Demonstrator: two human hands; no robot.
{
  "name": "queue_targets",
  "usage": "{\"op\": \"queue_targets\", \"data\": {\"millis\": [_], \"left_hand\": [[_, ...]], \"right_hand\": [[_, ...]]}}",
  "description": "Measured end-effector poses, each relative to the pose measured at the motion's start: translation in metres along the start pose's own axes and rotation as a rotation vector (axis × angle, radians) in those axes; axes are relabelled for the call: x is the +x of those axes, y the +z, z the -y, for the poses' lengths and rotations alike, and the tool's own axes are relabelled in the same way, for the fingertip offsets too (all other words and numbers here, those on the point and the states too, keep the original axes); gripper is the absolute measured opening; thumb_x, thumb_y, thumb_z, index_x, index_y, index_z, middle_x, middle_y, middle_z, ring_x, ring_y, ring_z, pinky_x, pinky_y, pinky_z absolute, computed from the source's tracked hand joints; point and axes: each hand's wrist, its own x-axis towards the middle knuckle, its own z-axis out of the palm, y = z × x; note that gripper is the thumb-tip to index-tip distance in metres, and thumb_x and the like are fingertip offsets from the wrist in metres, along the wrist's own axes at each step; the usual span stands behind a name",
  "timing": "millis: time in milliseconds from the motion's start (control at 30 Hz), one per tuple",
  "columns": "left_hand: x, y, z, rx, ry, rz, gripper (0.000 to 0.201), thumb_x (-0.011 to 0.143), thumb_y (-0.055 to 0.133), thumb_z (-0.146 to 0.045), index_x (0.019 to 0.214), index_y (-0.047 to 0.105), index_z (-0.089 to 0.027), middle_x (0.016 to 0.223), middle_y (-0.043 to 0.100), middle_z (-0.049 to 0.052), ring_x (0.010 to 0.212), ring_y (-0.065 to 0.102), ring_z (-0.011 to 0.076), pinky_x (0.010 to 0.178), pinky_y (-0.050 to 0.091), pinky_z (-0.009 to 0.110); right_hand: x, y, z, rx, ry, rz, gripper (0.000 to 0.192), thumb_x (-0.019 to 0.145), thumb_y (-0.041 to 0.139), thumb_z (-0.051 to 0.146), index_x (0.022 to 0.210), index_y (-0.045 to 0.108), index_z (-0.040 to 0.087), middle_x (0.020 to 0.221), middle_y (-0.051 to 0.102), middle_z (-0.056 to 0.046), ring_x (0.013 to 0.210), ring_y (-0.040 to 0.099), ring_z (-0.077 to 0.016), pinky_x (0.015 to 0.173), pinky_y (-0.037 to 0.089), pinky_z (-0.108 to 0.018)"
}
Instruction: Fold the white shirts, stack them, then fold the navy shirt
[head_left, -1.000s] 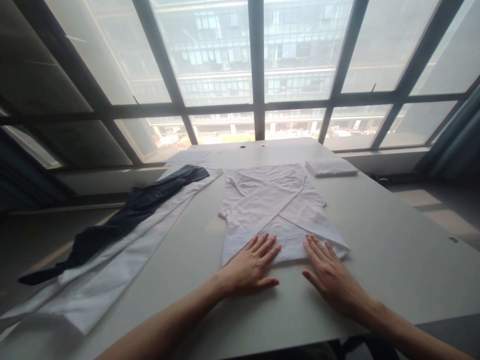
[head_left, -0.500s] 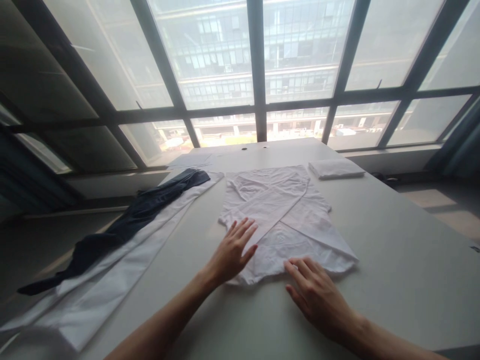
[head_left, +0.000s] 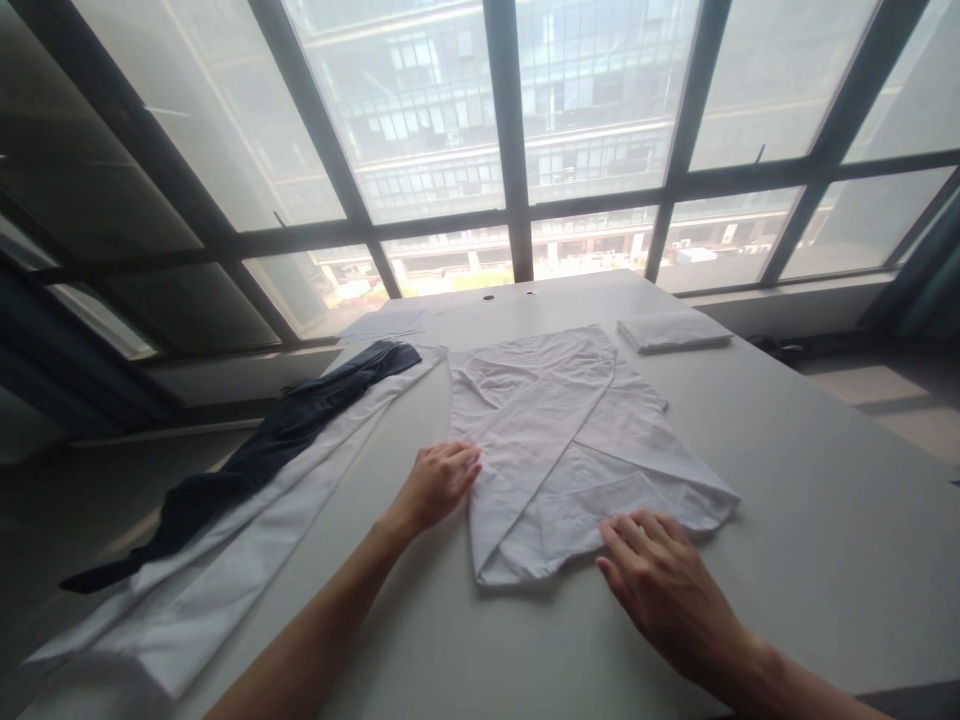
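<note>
A white shirt (head_left: 540,420) lies on the table in front of me, with its sleeves folded across the body and a few wrinkles near the top. At its left edge, my left hand (head_left: 439,482) has its fingers curled together on the fabric. My right hand (head_left: 660,565) lies over the shirt's near edge, fingers stretched forward and thumb apart, its fingertips touching the cloth. The shirt's lower right corner fans out beyond that hand.
Dark trousers (head_left: 300,415) and long white garments (head_left: 247,580) lie along the table's left edge. A folded white cloth (head_left: 675,332) rests at the far right of the white table (head_left: 795,500). Large windows with dark frames (head_left: 517,150) stand behind the table.
My left hand has slid left off the shirt's front to its left edge, its fingers now curled. My right hand has shifted slightly right. The shirt's lower part has moved a little right.
</note>
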Motion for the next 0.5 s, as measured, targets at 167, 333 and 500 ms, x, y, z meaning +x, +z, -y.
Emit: {"op": "queue_targets", "data": {"millis": [167, 333, 500], "left_hand": [[-0.004, -0.009, -0.022, -0.067, 0.119, 0.087, 0.028, 0.102, 0.055, -0.036, 0.124, 0.069, -0.025, 0.122, 0.072, 0.008, 0.113, 0.066, 0.0258, 0.101, 0.046, 0.042], [-0.007, -0.011, -0.054, -0.339, 0.338, 0.19, 0.035, 0.101, 0.058, -0.03, 0.135, 0.062, -0.028, 0.131, 0.068, 0.008, 0.122, 0.062, 0.023, 0.106, 0.046, 0.038], [0.001, -0.007, -0.057, -0.389, 0.374, 0.042, 0.035, 0.102, 0.055, -0.024, 0.136, 0.061, -0.027, 0.134, 0.065, 0.009, 0.125, 0.06, 0.0218, 0.108, 0.047, 0.039]], "right_hand": [[-0.012, -0.018, -0.033, -0.059, 0.086, 0.012, 0.029, 0.102, 0.046, 0.025, 0.085, 0.069, 0.021, 0.083, 0.067, -0.006, 0.086, 0.059, -0.0247, 0.09, 0.038, -0.045], [-0.036, -0.022, -0.095, -0.217, 0.206, 0.018, 0.036, 0.103, 0.044, 0.032, 0.079, 0.069, 0.022, 0.079, 0.07, -0.008, 0.084, 0.062, -0.0269, 0.089, 0.039, -0.048], [-0.059, -0.015, -0.155, -0.298, 0.327, 0.007, 0.032, 0.101, 0.043, 0.035, 0.094, 0.071, 0.022, 0.104, 0.075, -0.01, 0.096, 0.068, -0.0308, 0.093, 0.044, -0.051]]}}
